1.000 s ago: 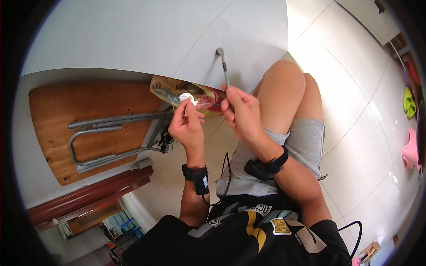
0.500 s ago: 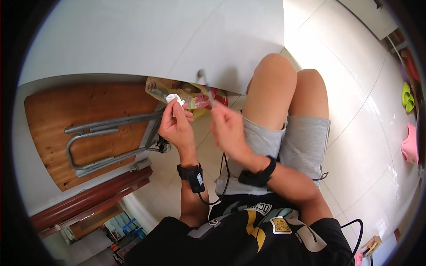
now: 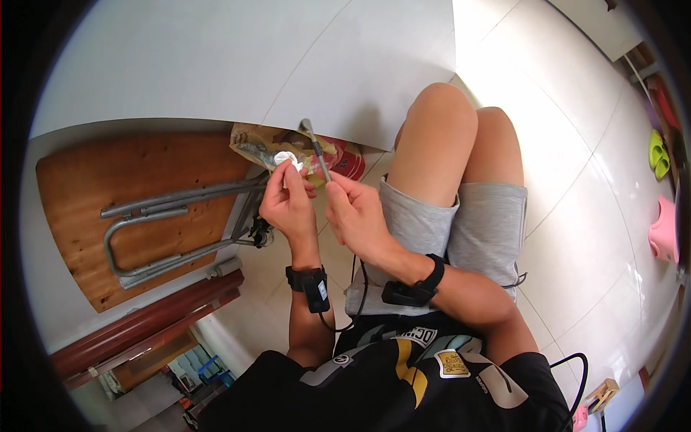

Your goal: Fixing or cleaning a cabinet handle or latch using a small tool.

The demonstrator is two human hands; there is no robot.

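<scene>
White, crumpled object (image 3: 284,159) sits pinched in the left hand (image 3: 288,205), just above the folded wooden table (image 3: 144,209). Right hand (image 3: 356,216) grips a thin metal tool (image 3: 315,147) beside it, apparently still mid-work.

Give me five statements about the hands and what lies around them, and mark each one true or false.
1. The left hand pinches a small white object at its fingertips. True.
2. The right hand holds a thin grey rod-like tool that points up and away from the person. True.
3. Both wrists are bare. False: each wrist wears a black band.
4. A wooden board with a folded grey metal frame lies to the person's left. True.
5. The person wears long dark trousers. False: they wear grey shorts, and the knees are bare.
</scene>
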